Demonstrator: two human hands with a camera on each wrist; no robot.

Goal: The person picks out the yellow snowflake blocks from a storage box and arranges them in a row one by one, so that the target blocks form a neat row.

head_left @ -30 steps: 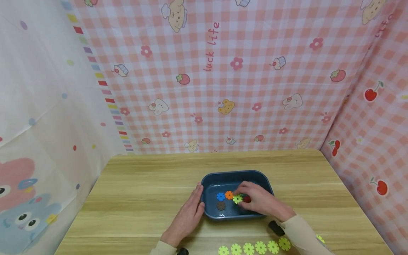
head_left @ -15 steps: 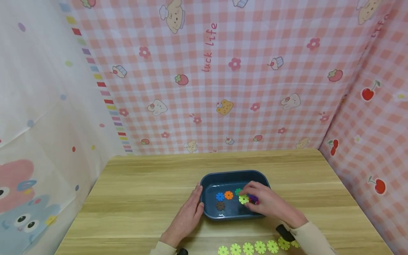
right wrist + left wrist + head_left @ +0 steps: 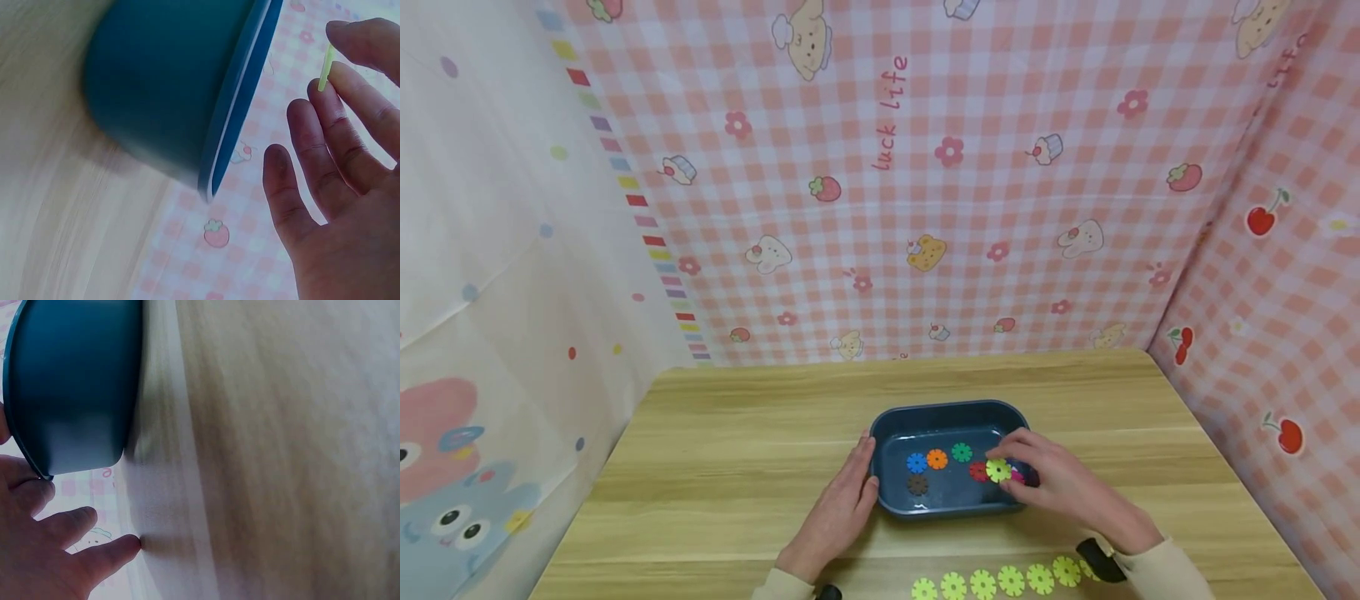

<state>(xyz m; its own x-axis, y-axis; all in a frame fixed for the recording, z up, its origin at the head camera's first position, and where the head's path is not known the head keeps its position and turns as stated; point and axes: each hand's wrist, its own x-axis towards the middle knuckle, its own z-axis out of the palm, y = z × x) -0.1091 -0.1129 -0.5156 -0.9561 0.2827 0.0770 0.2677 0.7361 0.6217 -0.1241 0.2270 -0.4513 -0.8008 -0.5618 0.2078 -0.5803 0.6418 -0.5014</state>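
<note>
My right hand [image 3: 1060, 479] pinches a yellow-green notched plastic disc [image 3: 998, 470] between thumb and fingertips over the right part of a dark blue tray [image 3: 943, 500]. In the right wrist view this disc [image 3: 325, 69] appears edge-on, above the tray's rim. My left hand [image 3: 835, 504] lies along the tray's left side, fingers fairly straight, fingertips right at the rim. Inside the tray are blue [image 3: 917, 462], orange [image 3: 937, 459], brown [image 3: 917, 484], green [image 3: 962, 452] and red discs [image 3: 977, 472]. A magenta disc [image 3: 1017, 473] shows partly behind the right fingers.
A row of several yellow-green discs [image 3: 982, 584] lies along the near part of the wooden table [image 3: 737, 467], its right end covered by the right wrist strap [image 3: 1099, 560]. Patterned cloth [image 3: 925, 208] hangs behind the table and at both sides.
My right hand has moved right across the tray with the pinched yellow-green disc, uncovering the green and red discs. The left hand stays at the tray's left side.
</note>
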